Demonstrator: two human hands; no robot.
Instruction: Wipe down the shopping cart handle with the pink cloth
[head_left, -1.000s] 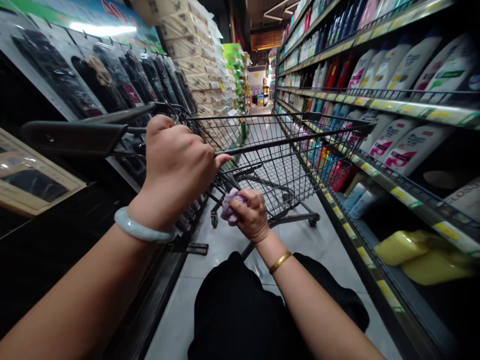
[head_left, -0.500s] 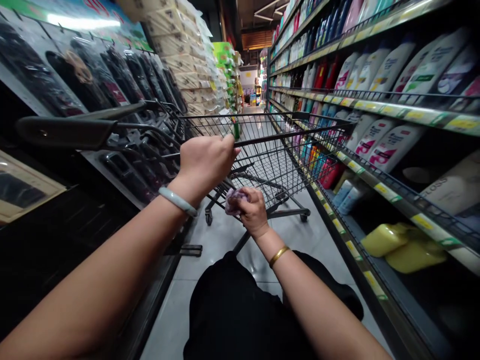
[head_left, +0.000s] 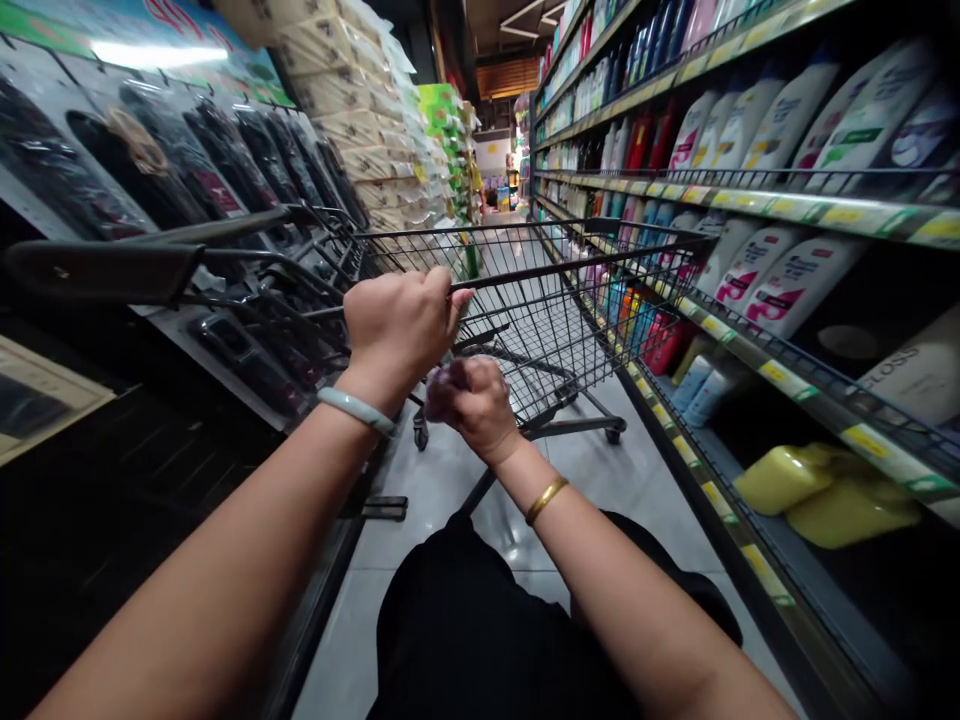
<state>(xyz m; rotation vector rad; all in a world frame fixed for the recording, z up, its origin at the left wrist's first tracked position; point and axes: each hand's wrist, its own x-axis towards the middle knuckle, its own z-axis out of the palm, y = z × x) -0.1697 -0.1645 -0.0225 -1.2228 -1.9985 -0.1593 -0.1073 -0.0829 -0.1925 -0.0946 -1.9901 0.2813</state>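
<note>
A dark wire shopping cart (head_left: 544, 310) stands in the aisle in front of me. My left hand (head_left: 401, 320), with a pale bangle at its wrist, is closed round the cart's top rail. Just below and to the right of it, my right hand (head_left: 480, 405) holds a crumpled purplish cloth (head_left: 445, 393) against the near side of the cart. The cloth is blurred and partly covered by the fingers. A gold bracelet is on my right wrist.
Shelves with bottles (head_left: 780, 280) run along the right. Packaged hairbrushes (head_left: 225, 150) hang at the left, beside stacked tissue packs (head_left: 360, 110). The cart's handle (head_left: 105, 272) extends left. Yellow bottles (head_left: 787, 480) lie on the low right shelf.
My right hand has moved left and slightly up with the cloth, closer to my left hand. My left hand appears slightly further left, still on the rail.
</note>
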